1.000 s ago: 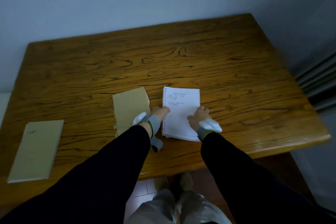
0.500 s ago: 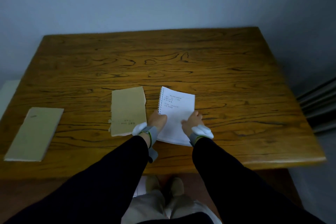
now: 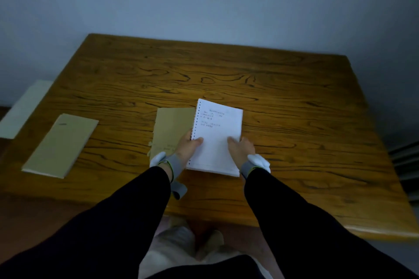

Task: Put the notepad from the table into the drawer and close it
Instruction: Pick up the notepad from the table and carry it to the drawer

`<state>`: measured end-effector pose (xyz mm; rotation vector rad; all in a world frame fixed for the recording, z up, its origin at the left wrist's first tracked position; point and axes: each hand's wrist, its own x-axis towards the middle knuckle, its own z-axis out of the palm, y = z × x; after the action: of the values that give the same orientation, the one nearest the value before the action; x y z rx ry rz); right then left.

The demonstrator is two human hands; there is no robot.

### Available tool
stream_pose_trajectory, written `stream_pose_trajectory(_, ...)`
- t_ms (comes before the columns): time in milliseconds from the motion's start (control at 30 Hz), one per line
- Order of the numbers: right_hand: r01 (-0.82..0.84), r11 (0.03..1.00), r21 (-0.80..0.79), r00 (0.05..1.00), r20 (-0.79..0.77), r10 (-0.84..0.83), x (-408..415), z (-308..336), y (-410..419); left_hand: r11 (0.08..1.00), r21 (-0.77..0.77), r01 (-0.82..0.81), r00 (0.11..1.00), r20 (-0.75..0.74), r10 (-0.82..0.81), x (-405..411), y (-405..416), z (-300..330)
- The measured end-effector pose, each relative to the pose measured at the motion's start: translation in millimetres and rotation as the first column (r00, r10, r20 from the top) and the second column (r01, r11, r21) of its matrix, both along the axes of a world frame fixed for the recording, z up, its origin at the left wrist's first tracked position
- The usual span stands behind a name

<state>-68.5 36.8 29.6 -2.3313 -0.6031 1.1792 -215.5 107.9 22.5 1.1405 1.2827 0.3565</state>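
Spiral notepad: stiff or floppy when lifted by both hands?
Probably fairly floppy: the notepad is a thin stack of loose white pages, bound only along its left spiral. Likely light; the left hand and right hand hold just its near half.
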Motion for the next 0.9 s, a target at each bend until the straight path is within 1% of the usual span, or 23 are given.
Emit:
stream_pose_trajectory(100,0.062,0.996,0.06,0.996,-0.074,-0.057,-17.1,3.5,26.0,0.998,-0.016,-0.061,0.998,0.022,0.061,-19.7,17.8,4.4)
stream_pose_trajectory(233,0.03,0.999,0.039,0.994,-0.111,-0.026,-41.7,0.1,55.4,0.995,-0.027,-0.099,0.995,0.005,0.1,-47.2,42.6,3.4)
stream_pose_trajectory(400,-0.014,1.0,0.027,0.999,-0.051,0.016,-62.3,-20.6,79.2,0.985,0.001,-0.173,0.983,-0.056,0.173,-66.0,59.8,-4.2)
stream_pose_trajectory(533,-0.054,0.999,-0.001,0.998,-0.012,0.054,-80.1,-11.8,89.2,0.978,0.031,-0.207,0.97,-0.121,0.209,-75.8,69.6,-11.5)
stream_pose_trajectory(733,-0.149,0.986,-0.08,0.986,0.067,0.154,-91.4,-5.2,98.2,0.985,0.085,-0.149,0.954,-0.248,0.166,-81.5,75.8,-17.7)
stream_pose_trajectory(900,-0.156,0.985,-0.075,0.983,0.081,0.162,-94.7,-7.7,100.5,0.983,0.127,-0.133,0.929,-0.328,0.168,-81.5,75.7,-22.0)
